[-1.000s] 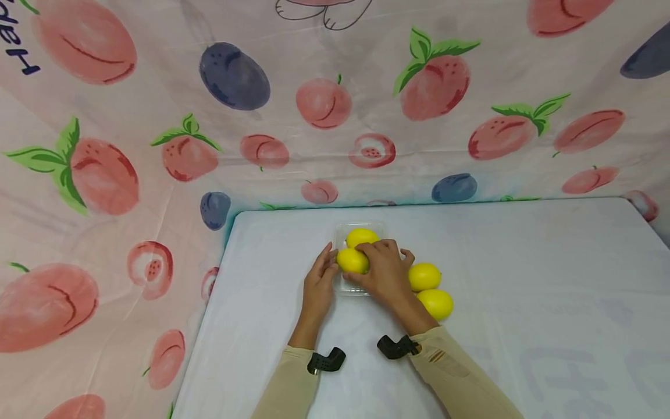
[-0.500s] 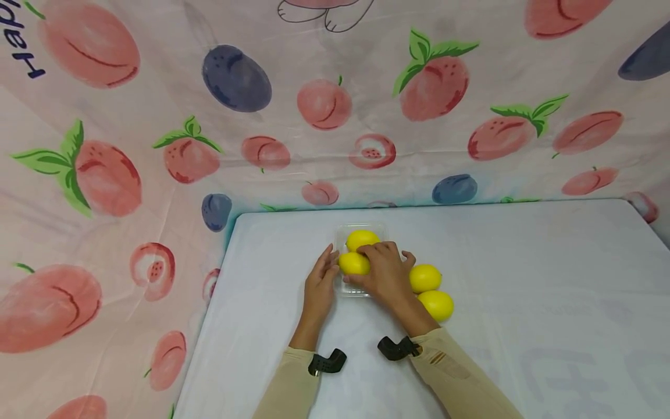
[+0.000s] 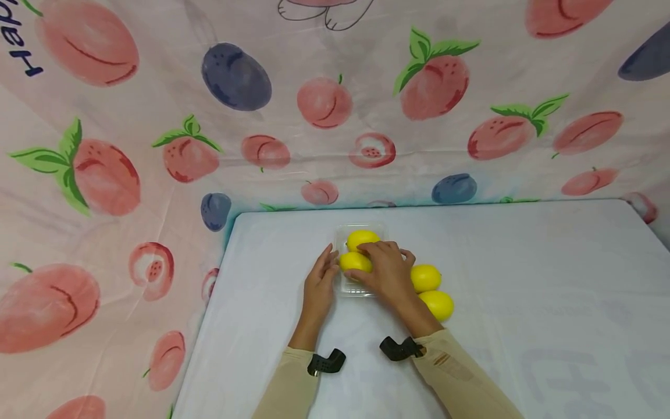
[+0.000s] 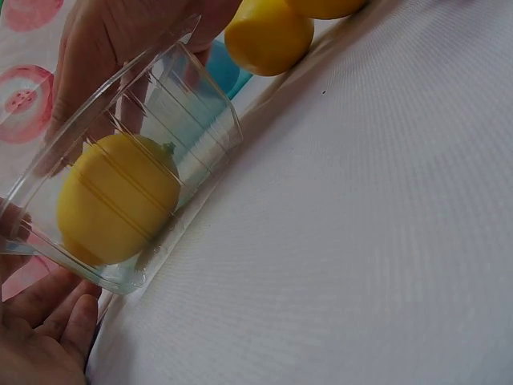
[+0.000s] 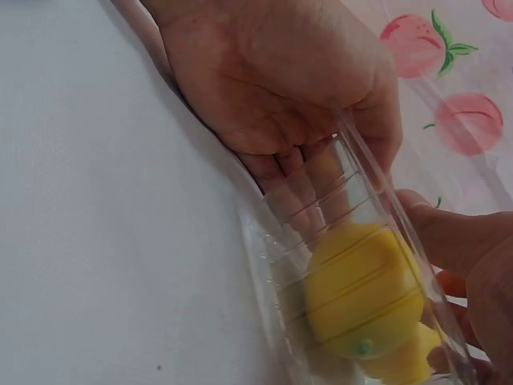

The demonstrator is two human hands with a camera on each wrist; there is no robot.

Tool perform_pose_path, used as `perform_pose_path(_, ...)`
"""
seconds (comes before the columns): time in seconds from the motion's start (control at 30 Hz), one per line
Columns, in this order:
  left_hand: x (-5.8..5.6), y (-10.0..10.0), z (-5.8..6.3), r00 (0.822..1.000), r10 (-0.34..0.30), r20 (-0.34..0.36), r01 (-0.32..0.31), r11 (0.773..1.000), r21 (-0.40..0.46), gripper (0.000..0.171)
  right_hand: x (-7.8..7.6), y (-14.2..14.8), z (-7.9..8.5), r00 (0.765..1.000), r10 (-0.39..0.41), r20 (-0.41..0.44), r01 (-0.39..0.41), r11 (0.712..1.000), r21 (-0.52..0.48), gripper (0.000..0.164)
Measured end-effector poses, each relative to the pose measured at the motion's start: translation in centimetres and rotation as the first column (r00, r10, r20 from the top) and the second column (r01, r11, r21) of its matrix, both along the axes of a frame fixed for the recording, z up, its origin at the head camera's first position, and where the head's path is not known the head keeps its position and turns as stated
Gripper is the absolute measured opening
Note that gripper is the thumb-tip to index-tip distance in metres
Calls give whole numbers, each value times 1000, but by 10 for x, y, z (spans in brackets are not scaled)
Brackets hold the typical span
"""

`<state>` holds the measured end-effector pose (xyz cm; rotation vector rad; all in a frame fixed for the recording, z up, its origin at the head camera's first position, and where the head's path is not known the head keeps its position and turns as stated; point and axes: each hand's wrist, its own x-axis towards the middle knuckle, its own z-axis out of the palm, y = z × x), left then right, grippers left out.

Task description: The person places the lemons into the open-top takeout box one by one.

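A clear plastic container (image 3: 356, 293) stands on the table, with two yellow lemons inside. My right hand (image 3: 389, 270) reaches over its right side, thumb and fingers curled round the front lemon (image 3: 356, 263). The other lemon (image 3: 362, 238) lies just behind it. In the left wrist view the front lemon (image 4: 119, 200) shows through the ribbed wall, low in the container. My left hand (image 3: 319, 282) is at the container's left side, fingers extended and fingertips right at the wall. The right wrist view also shows this left hand (image 5: 280, 72) beside the clear wall.
Two more lemons, one (image 3: 426, 278) behind the other (image 3: 437, 305), lie right of the container near my right wrist. A white cloth covers the table (image 3: 523, 262). A fruit-printed curtain (image 3: 324, 163) hangs along the back and left edges.
The front lemon has shifted very slightly right within the container, and my right thumb has moved a little onto its near side. The left hand stays almost still.
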<state>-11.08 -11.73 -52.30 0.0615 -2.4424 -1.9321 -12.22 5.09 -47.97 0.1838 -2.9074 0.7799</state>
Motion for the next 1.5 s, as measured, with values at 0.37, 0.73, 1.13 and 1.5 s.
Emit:
perform_pose_path(0.37,0,1,1,1000,-9,8,9,1000,-5,48,5,16,23,1000,1,-23,-4,989,-149,58)
perform_pose_path(0.73,1,2,1,1000,-4,21,3,1000,12,48,6,52,49,999,36,3,-34,966,-257,53)
perform_pose_path(1.13,-1,2,3,1000,0,18,0,1000,1,49,4,106,43,994,64,93,-37,963,-265,58)
perform_pose_path(1.5,-1,4,3,1000,3,19,-3,1000,4,49,7,144,25,968,112,225,-46,958,-282,65)
